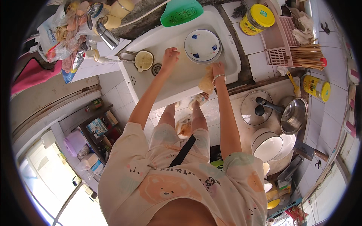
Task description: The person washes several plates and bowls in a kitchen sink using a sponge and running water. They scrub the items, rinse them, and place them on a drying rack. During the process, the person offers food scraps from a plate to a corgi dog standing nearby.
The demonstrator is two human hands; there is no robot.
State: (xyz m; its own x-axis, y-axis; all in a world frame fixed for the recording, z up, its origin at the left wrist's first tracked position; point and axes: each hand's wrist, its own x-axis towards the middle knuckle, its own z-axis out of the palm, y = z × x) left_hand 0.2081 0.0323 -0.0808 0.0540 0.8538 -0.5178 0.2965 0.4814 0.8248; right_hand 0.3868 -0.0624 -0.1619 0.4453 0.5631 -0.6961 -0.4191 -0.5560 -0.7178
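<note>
My left hand point(170, 61) hovers over the white sink point(181, 76) near the drain point(156, 69), its fingers apart and nothing in them. A yellowish mesh scrubbing cloth point(207, 80) hangs from my right hand point(218, 70) at the sink's near right side. Just beyond that hand sits a white plate point(202, 45) with blue motifs, resting on another pale dish in the basin. Water runs from a tap point(96, 56) towards a cream perforated strainer point(144, 60) at the left of the sink.
A green plastic basket point(182, 12) stands at the sink's back. On the right are a yellow-lidded jar point(258, 19), a chopstick rack point(280, 56), a glass lid point(256, 108), a steel pan point(294, 115), bowls point(267, 144) and a cleaver point(304, 149). A cat point(183, 128) is between my feet.
</note>
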